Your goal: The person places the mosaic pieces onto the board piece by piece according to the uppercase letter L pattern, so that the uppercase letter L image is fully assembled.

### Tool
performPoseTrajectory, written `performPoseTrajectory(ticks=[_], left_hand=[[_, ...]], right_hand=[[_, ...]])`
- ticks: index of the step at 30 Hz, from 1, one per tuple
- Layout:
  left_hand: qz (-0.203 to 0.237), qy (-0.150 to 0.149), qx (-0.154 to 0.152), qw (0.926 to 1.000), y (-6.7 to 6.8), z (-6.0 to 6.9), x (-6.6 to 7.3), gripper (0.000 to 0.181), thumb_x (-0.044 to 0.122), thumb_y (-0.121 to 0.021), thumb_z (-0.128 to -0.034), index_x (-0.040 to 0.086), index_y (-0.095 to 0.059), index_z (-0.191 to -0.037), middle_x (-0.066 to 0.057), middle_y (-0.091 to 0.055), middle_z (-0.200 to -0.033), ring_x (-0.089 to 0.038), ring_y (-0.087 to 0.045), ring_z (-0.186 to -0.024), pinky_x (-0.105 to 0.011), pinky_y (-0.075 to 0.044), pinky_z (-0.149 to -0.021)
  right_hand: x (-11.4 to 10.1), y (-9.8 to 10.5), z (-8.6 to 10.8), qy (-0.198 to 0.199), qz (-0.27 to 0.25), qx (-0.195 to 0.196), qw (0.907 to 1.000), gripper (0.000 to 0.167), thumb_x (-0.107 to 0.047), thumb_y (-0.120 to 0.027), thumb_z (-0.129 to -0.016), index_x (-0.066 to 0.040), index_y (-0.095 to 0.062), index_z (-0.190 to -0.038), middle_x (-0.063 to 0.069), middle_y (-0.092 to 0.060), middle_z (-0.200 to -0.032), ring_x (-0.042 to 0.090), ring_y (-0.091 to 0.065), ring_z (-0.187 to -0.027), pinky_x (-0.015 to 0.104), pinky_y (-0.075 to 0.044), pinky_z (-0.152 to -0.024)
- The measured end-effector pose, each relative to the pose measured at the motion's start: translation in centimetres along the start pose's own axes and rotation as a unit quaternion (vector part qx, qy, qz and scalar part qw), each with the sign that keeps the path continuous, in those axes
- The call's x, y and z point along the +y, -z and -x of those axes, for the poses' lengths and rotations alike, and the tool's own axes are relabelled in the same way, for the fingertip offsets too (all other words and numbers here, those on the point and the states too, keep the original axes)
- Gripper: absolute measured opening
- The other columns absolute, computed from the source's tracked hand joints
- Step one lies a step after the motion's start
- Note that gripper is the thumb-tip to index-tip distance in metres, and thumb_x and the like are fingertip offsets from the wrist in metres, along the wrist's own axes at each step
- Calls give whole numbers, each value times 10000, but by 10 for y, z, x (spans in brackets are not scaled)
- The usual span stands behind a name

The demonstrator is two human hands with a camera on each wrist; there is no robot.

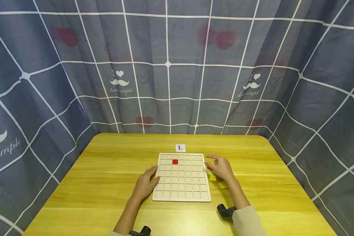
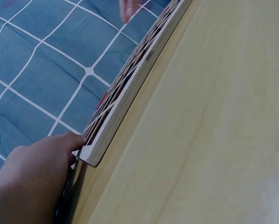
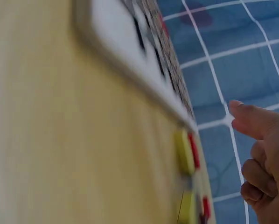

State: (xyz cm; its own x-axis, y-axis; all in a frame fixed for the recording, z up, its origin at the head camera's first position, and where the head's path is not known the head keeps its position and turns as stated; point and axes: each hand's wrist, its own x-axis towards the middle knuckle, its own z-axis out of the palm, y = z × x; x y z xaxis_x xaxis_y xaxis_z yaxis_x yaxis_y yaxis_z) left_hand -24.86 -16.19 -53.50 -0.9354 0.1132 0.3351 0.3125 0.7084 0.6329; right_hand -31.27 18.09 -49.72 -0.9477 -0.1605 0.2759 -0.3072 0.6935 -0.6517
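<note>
A pale gridded board [image 1: 181, 200] carries one red square [image 1: 175, 162] in its upper left part. The left hand [image 1: 145, 184] rests at the board's left edge; the left wrist view shows this hand [image 2: 37, 163] with its thumb against the board's corner [image 2: 98, 147]. Beside the right edge, the right hand [image 1: 222, 168] hovers, thumb and forefinger extended and apart, nothing visible between them. A red piece [image 1: 209, 168] lies partly under it, with yellow pieces [image 1: 213, 177] nearer the front. In the right wrist view, this hand's [image 3: 270, 149] other fingers are curled.
Behind the board lies a small printed card [image 1: 180, 147] with a grid and coloured marks. Black devices [image 1: 225, 210] are at both wrists. A blue-grey curtain [image 1: 183, 82] with white lines surrounds the wooden table [image 1: 91, 183] at the back and sides.
</note>
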Motion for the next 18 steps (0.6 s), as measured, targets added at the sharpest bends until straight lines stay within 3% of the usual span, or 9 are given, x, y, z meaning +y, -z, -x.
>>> performPoseTrajectory(ticks=[10, 14, 18], left_hand=[[-40, -74, 65, 9999, 0, 0, -2, 473, 234, -631, -886, 45, -522, -1306, -86, -502, -1331, -287, -435, -1240, -453, -301, -1066], [-49, -119, 75, 9999, -1, 0, -2, 474, 233, -632, -885, 41, -522, -1305, -88, -504, -1329, -283, -437, -1239, -450, -301, -1066], [-36, -86, 40, 9999, -1, 0, -1, 477, 236, -631, -886, 45, -520, -1308, -95, -500, -1332, -297, -431, -1242, -462, -303, -1063]], right_hand=[[25, 7, 13, -241, 691, -254, 9970, 349, -317, -756, -758, -121, -714, -1042, 15, -521, -574, 121, -300, -470, 246, -246, -427], [28, 6, 14, -267, 702, -165, 9970, 305, -313, -760, -755, -136, -720, -1001, 8, -595, -674, 141, -345, -491, 262, -281, -438], [29, 5, 17, -334, 611, -128, 9975, 298, -316, -749, -768, -138, -713, -1004, -7, -568, -619, 142, -336, -468, 266, -280, -432]])
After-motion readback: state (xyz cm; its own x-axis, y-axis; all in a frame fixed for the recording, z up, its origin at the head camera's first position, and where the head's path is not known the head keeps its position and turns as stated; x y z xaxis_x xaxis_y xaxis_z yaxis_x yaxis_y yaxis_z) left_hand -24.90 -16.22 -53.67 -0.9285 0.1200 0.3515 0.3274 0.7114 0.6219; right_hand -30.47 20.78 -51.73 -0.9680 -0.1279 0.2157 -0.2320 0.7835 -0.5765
